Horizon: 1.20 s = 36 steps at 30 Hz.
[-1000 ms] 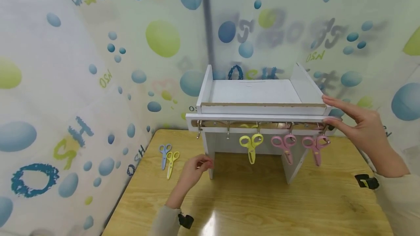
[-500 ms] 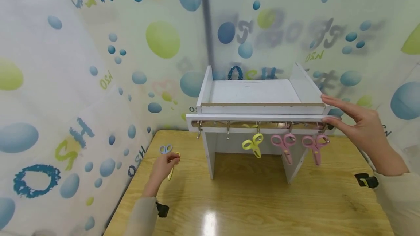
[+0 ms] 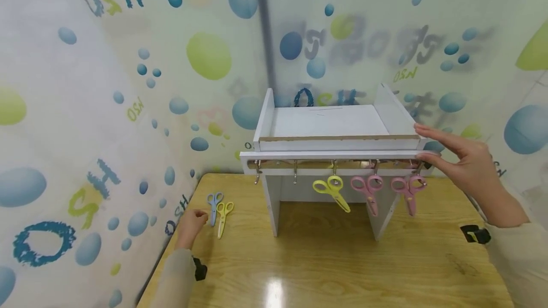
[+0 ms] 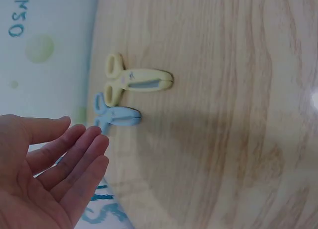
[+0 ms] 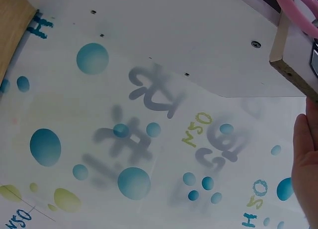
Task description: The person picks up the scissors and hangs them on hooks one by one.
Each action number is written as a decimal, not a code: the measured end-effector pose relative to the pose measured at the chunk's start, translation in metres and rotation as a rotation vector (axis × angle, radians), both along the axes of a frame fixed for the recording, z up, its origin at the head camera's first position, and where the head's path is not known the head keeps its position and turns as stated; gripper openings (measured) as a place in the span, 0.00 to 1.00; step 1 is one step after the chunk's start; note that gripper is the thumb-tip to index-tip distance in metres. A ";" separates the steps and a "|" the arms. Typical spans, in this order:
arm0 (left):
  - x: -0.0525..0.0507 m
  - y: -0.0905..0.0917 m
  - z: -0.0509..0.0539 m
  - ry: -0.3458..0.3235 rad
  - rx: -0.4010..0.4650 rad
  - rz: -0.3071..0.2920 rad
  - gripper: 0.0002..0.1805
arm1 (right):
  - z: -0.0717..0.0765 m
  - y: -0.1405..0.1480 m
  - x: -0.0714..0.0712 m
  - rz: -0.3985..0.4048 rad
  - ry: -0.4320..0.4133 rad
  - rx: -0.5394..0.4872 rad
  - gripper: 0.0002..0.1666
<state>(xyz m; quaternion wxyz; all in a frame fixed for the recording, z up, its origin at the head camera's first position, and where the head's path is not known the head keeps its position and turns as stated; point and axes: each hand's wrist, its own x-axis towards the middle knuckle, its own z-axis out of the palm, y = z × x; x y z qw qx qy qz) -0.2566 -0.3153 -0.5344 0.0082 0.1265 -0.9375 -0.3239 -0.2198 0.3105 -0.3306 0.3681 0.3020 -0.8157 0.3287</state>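
Observation:
My left hand [image 3: 192,226], fingers loosely bent and holding nothing, hovers just left of the blue scissors [image 3: 214,208] on the wooden table. Yellow scissors [image 3: 223,219] lie to their right; both pairs also show in the left wrist view above the left hand [image 4: 54,169]. On the right, fingers and thumb of my right hand [image 3: 468,165] rest against the right end of a white shelf unit [image 3: 329,144]. From its front hook rail hang tilted yellow scissors [image 3: 332,193], pink scissors [image 3: 368,194] and another pink pair [image 3: 410,194]. The right wrist view shows only part of the right hand [image 5: 305,159].
Two bare metal hooks are at the rail's left: the outer hook [image 3: 257,172] and the inner hook [image 3: 295,172]. A wooden table [image 3: 342,270] carries the shelf. Printed fabric walls [image 3: 201,56] close in behind and on the left.
My left hand has swept left from beside the shelf's left leg, passing over the table scissors. The hanging yellow scissors have swung. My right hand stays at the shelf.

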 end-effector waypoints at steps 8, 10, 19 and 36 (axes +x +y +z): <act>-0.001 -0.014 -0.019 -0.059 -0.025 0.066 0.17 | -0.003 -0.002 -0.002 0.018 -0.027 -0.004 0.35; -0.002 -0.016 -0.022 -0.065 -0.031 0.093 0.18 | -0.003 -0.003 -0.003 0.015 -0.035 -0.006 0.36; -0.023 -0.008 -0.029 -0.180 -0.130 0.179 0.23 | 0.001 0.000 -0.006 0.014 -0.020 -0.006 0.37; -0.035 0.005 -0.023 -0.151 -0.220 0.058 0.15 | 0.004 0.001 -0.002 0.046 -0.024 0.002 0.35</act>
